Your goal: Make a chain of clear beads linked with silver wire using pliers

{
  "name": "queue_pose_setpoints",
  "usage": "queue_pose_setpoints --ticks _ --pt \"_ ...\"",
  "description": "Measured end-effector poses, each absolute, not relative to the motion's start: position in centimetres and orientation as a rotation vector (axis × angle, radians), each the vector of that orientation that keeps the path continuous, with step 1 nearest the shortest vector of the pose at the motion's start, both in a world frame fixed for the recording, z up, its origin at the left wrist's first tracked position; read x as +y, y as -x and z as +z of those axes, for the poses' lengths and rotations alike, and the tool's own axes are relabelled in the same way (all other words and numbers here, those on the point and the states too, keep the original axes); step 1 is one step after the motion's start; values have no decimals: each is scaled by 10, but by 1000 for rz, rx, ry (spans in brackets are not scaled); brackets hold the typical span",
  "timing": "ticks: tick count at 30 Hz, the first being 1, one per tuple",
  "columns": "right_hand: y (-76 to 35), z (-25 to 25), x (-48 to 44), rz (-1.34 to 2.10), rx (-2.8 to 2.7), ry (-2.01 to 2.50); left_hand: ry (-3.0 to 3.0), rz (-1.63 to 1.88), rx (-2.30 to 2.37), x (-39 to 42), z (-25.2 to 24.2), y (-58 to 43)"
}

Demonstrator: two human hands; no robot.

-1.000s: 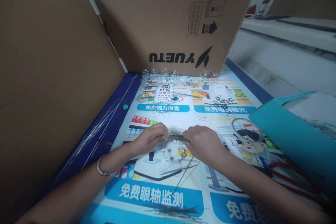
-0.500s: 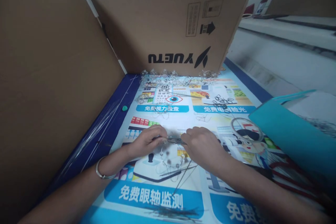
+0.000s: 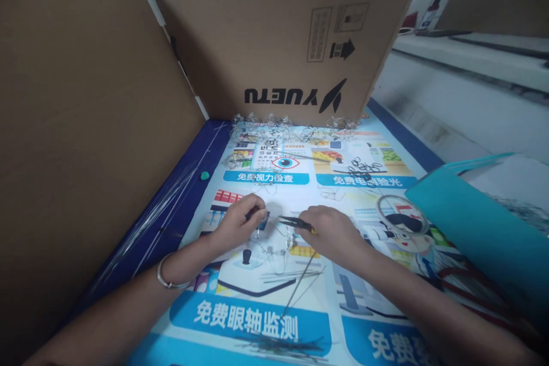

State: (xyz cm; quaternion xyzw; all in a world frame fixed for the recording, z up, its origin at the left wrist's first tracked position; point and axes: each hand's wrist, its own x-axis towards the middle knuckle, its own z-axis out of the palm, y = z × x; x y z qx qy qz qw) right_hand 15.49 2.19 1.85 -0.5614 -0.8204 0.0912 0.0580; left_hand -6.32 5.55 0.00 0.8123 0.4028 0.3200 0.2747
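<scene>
My left hand [image 3: 240, 222] pinches the end of a thin, clear beaded wire strand [image 3: 274, 250], which hangs in a loop below the fingers. Wrapped round a pair of pliers [image 3: 297, 223] is my right hand [image 3: 332, 233]; the dark jaws point left and look slightly parted. A small gap separates the jaw tips from my left fingers. Under the loop lie several thin wires [image 3: 295, 275] on the printed sheet, and a bundle of dark wires [image 3: 281, 346] is at the near edge.
Cardboard panels [image 3: 274, 28] stand at the back and left. Beaded wire pieces [image 3: 261, 126] lie along the back panel, with dark rings [image 3: 364, 167] nearer. A clear round roll [image 3: 402, 214] and a teal box [image 3: 480, 211] holding wires are at right. A green lump [image 3: 205, 175] sits left.
The pliers have come away from my left fingers, and their jaws now show apart from them. My left hand has shifted slightly up and left, with the beaded loop moving too.
</scene>
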Motion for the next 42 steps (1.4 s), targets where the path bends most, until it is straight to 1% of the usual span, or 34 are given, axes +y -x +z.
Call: queue_pose_setpoints --ticks 3,7,10,15,18,25,31,42 --pt "-155 17 23 355 -2471 1660 -2139 854 1182 57 -1 63" --pt "-154 13 22 353 -2480 1582 -2108 856 1201 57 -3 62" --pt "-152 8 22 302 -2488 1540 -2083 844 1187 56 -4 61" --pt "-150 1 23 103 -2387 1571 -2088 762 1161 53 -3 60" --pt "-151 7 24 113 -2339 1643 -2108 727 1144 52 -2 60" --pt "-163 40 13 343 -2744 1803 -2104 718 1144 51 -1 61" --pt "-162 54 8 265 -2879 1848 -2180 682 1182 47 4 59" --pt "-149 62 23 348 -3036 1817 -2233 615 1233 39 6 56"
